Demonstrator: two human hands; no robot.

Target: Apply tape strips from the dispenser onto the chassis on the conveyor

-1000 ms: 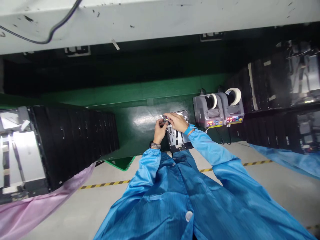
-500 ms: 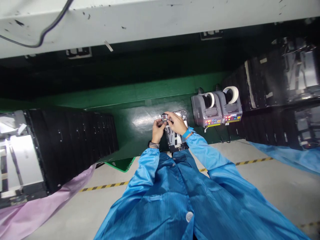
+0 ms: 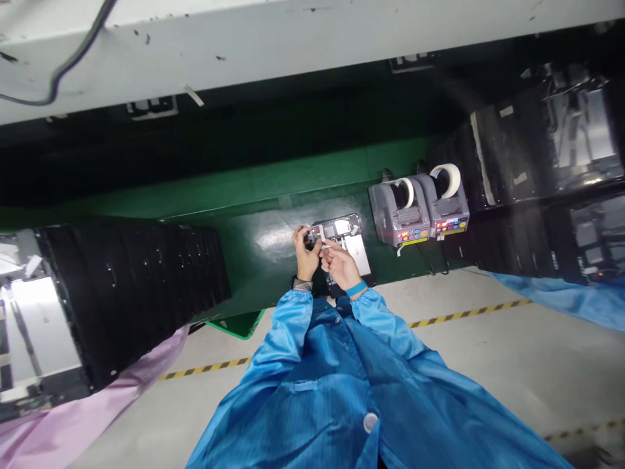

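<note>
Our left hand (image 3: 306, 255) grips the end of a metal-framed electronic device (image 3: 336, 228) on the green desk (image 3: 244, 260), while our right hand (image 3: 339, 266) pinches a pale strip (image 3: 321, 242) against it.

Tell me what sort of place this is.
Probably an electronics assembly line in a factory: the person wears a blue antistatic smock, two automatic tape dispensers stand on a green bench mat, and yellow-and-black hazard tape marks the floor.
</note>
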